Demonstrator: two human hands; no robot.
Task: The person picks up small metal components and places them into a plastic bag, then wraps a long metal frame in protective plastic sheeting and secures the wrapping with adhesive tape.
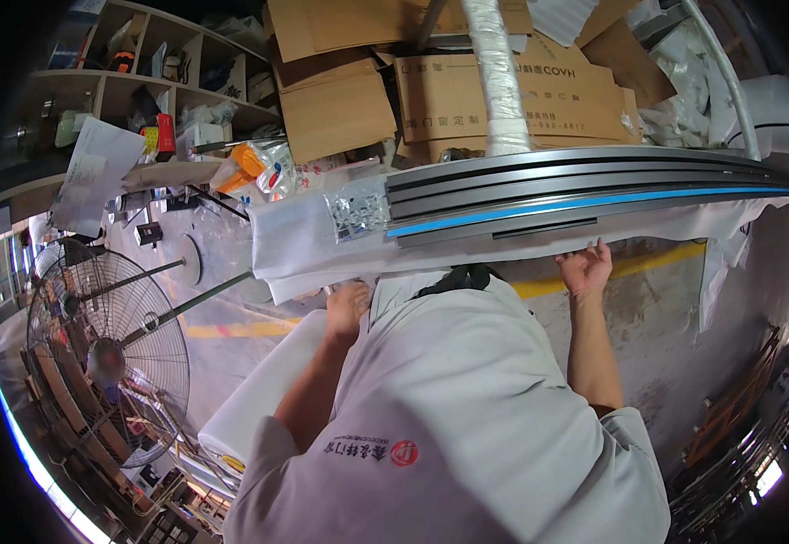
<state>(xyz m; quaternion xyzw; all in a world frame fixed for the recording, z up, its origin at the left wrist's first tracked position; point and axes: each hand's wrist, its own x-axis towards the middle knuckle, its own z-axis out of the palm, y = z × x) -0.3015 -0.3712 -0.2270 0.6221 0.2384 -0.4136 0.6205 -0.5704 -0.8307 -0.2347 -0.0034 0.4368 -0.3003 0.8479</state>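
Observation:
Long dark grey metal profiles (540, 195), one with a blue strip along it, lie side by side on a white foam sheet (299, 238) that hangs over the bench's near edge. Just below the profiles, my right hand (587, 270) is turned palm up at the sheet's front edge, its fingers apart and slightly bent. My left hand (347, 304) is beside my waist, close to the sheet's lower left edge; its fingers are mostly hidden. At the profiles' left end lies a clear plastic bag of small parts (359, 214).
Flattened cardboard boxes (476, 95) stand behind the bench, with a plastic-wrapped post (501, 82) before them. Left are a cubby shelf (186, 86), a large floor fan (109, 354) and a white foam roll (258, 394). A yellow line (635, 266) crosses the floor.

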